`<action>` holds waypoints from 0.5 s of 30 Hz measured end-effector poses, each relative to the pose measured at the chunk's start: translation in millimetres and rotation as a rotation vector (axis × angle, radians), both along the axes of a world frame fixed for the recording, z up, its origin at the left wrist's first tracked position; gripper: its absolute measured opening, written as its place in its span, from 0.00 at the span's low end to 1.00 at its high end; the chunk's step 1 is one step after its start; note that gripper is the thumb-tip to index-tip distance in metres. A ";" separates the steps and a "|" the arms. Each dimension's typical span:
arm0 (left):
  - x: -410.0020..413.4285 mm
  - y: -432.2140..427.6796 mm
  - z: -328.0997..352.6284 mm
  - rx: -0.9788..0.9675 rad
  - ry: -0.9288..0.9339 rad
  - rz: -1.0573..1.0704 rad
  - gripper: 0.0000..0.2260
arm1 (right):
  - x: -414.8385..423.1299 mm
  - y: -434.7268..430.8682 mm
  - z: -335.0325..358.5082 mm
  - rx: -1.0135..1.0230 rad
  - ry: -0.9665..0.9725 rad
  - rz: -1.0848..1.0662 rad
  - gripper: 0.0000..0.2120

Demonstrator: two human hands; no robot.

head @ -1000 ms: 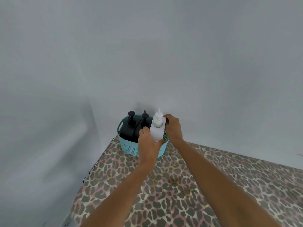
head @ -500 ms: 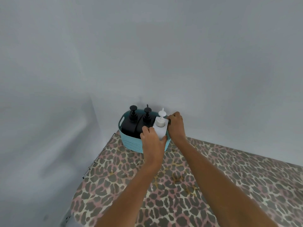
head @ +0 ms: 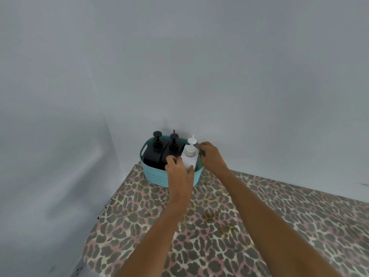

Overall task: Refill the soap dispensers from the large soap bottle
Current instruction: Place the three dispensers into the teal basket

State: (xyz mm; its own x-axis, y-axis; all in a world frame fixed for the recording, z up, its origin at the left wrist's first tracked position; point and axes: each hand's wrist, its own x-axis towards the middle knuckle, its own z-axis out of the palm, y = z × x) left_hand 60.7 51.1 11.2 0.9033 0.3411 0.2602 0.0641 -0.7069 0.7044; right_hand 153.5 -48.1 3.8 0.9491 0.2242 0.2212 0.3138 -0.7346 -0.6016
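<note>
While left hand (head: 179, 173) grips white dispenser (head: 190, 157), right hand (head: 212, 157) curls just beside it.

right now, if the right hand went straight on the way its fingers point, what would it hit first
Probably the white dispenser in the basket: the right hand points at it, though depth is unclear.

Single head-worn view, forward and down over the table (head: 279, 226)

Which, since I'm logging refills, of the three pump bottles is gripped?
The white bottle, rightmost in the basket: the left hand grips it, not the black bottles.
</note>
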 end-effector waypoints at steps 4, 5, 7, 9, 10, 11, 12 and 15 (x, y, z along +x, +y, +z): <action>-0.7 9.0 3.9 -0.130 -0.042 -0.008 0.17 | -22.0 -21.1 -0.7 0.212 -0.030 -0.053 0.16; -1.8 9.8 4.2 -0.145 -0.050 -0.010 0.16 | -28.3 -25.7 -0.5 0.262 -0.013 -0.083 0.16; -5.5 9.0 4.5 -0.149 -0.058 -0.012 0.14 | -39.9 -36.3 -0.4 0.323 0.006 -0.128 0.15; -11.0 4.2 4.8 -0.139 -0.066 -0.026 0.13 | -51.4 -49.9 0.1 0.334 -0.004 -0.158 0.15; -13.6 0.2 5.1 -0.133 -0.071 -0.037 0.13 | -57.0 -57.2 0.9 0.337 -0.008 -0.172 0.14; -15.8 -3.5 5.5 -0.131 -0.077 -0.050 0.12 | -61.9 -63.8 1.3 0.342 -0.010 -0.186 0.14; -18.5 -9.3 6.4 -0.132 -0.082 -0.066 0.12 | -68.1 -72.3 2.3 0.347 -0.015 -0.202 0.13; -25.9 -29.3 9.7 -0.149 -0.086 -0.122 0.12 | -87.5 -100.1 4.9 0.337 -0.028 -0.250 0.13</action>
